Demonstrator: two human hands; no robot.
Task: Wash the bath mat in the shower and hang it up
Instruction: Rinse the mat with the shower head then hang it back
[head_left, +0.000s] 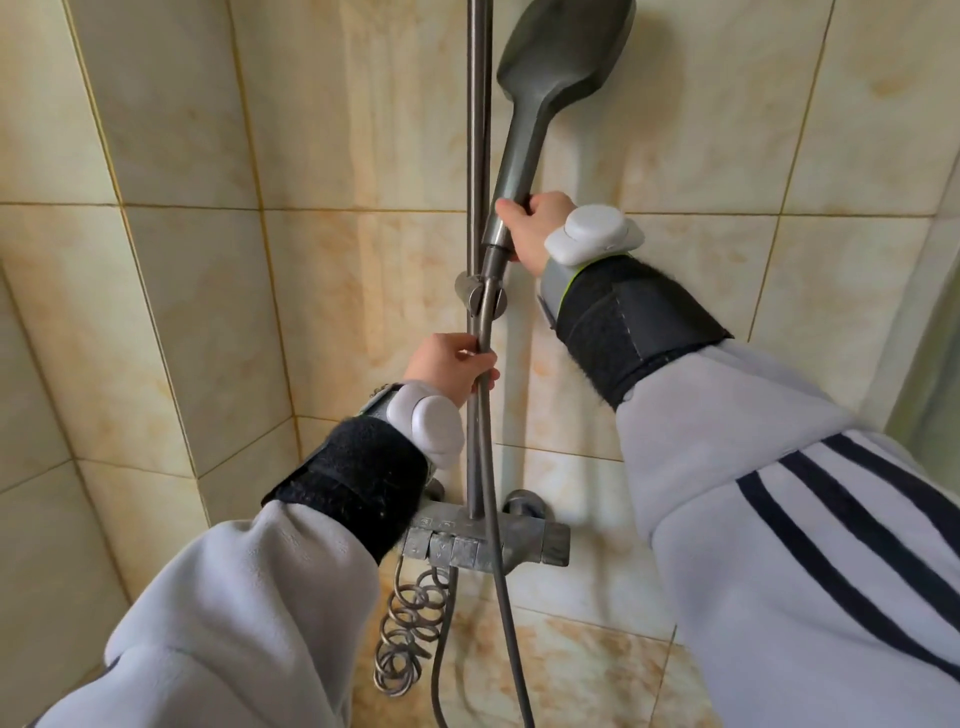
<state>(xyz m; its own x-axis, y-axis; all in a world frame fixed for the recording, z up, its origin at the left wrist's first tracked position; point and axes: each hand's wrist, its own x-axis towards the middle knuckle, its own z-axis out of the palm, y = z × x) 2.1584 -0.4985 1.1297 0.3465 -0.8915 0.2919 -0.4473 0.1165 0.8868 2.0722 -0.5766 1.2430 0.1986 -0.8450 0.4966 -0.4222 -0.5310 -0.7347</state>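
The shower is a tight corner. Beige tiled walls (171, 156) meet in a seam on the left, and a pale frame (930, 384) closes the far right edge. The open room lies between these, in front of the back wall. A grey vertical rail (475, 130) runs up the middle of that wall, from the metal mixer (498, 543) low down to beyond the top edge. On the rail sits a round bracket (480, 299). The dark grey shower head (566, 47) rises to the right of the rail, its broad face near the top edge and close to the wall. Its handle slants down into the bracket. The right hand (530, 228) grips the low end of that handle just above the bracket, fingers wrapped round it. The left hand (449, 364) is lower, just below the bracket, with its fingers and thumb curled round the smooth hose (506, 623) where it runs beside the rail. Whether the rail is in that grip too cannot be told. A coiled spring hose (408, 634) hangs under the left end of the mixer. Both wrists carry white devices on black straps over grey sleeves. The bath mat shows nowhere in this view, so its place relative to the hands cannot be told.
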